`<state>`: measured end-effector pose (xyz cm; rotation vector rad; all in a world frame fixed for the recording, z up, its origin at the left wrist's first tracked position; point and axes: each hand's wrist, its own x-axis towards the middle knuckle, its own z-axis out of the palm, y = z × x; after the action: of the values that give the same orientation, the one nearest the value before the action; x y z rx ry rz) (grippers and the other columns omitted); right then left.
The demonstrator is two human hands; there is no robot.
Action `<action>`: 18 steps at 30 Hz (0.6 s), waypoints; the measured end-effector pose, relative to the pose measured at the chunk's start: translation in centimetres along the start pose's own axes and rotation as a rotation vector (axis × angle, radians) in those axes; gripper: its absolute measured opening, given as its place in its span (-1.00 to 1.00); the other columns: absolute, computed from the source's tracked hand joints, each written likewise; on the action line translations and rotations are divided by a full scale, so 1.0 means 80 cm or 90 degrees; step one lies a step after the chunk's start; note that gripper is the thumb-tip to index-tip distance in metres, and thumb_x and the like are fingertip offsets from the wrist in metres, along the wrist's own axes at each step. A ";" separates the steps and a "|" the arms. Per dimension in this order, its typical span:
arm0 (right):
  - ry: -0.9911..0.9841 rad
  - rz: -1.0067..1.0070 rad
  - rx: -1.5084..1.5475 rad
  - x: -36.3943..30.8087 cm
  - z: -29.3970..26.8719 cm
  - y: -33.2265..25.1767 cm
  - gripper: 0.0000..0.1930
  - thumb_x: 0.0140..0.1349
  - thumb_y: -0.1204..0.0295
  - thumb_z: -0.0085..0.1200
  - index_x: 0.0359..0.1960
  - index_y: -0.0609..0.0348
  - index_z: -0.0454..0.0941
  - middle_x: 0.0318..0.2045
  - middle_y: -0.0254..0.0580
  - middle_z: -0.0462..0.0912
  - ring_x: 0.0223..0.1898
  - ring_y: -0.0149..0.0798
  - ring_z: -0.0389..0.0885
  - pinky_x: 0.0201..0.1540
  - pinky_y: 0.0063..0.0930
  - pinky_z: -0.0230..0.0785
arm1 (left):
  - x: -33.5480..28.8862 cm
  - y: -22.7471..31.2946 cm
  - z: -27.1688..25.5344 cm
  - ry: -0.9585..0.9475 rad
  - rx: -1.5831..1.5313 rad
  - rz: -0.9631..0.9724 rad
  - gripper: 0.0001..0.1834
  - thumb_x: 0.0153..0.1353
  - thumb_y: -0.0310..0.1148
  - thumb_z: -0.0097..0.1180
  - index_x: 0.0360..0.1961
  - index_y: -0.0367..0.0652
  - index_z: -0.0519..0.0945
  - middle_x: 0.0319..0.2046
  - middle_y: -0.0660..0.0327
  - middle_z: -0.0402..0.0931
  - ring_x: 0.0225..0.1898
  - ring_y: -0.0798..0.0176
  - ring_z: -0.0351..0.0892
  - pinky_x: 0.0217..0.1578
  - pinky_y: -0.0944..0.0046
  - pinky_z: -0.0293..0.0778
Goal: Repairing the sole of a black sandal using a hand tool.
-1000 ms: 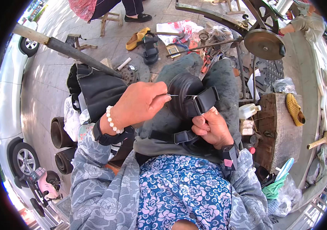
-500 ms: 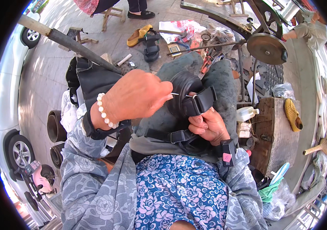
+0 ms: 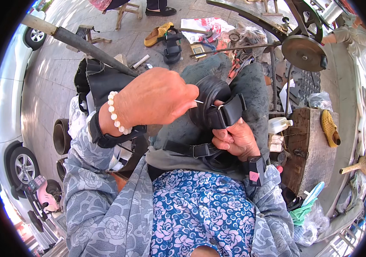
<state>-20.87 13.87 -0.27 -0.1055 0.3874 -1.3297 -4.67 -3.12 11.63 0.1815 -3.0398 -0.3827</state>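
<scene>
A black sandal [image 3: 210,92] rests over my lap on a dark grey cloth [image 3: 172,128], its thick sole facing away from me. My left hand [image 3: 155,96] is closed in a pinch on a thin, bright needle [image 3: 198,101], whose tip points toward the sandal. With the fingers of my right hand [image 3: 237,139] I grip the sandal's wide black strap [image 3: 231,112] from below. A ring shows on one right finger, by the strap's edge. Another strap with a buckle [image 3: 201,150] hangs loose nearer my body. The needle's far end is hidden in my left fingers.
A hand-cranked machine with a round metal wheel [image 3: 304,53] stands at the far right. Beside me on the right is a wooden box [image 3: 307,150] with a yellow shoe [image 3: 329,128]. A grey pole [image 3: 90,53] slants across the left. Another black sandal [image 3: 172,49] lies ahead.
My left hand with the needle has shifted slightly up and to the right, near the sandal. My right hand keeps its grip on the strap. The whole view has tilted a little.
</scene>
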 end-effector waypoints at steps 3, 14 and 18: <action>0.083 0.001 -0.016 -0.001 0.006 0.000 -0.61 0.27 0.49 0.00 0.15 0.01 0.35 -0.61 -0.33 0.44 -0.74 -0.54 0.17 -0.68 -0.60 0.10 | 0.003 0.000 -0.001 -0.005 0.015 0.017 -0.75 0.09 -0.30 0.15 -0.59 -0.15 0.39 -0.72 0.10 0.37 -0.60 -0.08 0.43 -0.58 0.02 0.31; 0.109 -0.032 -0.089 0.005 0.012 -0.001 -0.94 0.24 0.49 0.02 -0.40 0.18 0.45 -0.67 -0.29 0.45 -0.83 -0.55 0.17 -0.80 -0.63 0.04 | 0.010 -0.010 0.000 -0.031 -0.068 0.031 -0.75 0.09 -0.31 0.17 -0.56 -0.19 0.39 -0.69 0.05 0.38 -0.58 -0.13 0.41 -0.57 0.03 0.27; 0.129 -0.026 -0.096 0.007 0.014 -0.002 -0.92 0.23 0.51 0.01 -0.43 0.18 0.46 -0.68 -0.29 0.46 -0.84 -0.55 0.18 -0.81 -0.63 0.03 | 0.006 -0.013 0.007 -0.043 -0.098 0.011 -0.75 0.10 -0.32 0.16 -0.57 -0.20 0.39 -0.68 0.05 0.37 -0.57 -0.13 0.42 -0.56 0.03 0.28</action>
<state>-20.51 13.14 0.70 -0.1053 0.6601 -1.3556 -5.05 -4.08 10.87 0.1362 -3.0577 -0.6305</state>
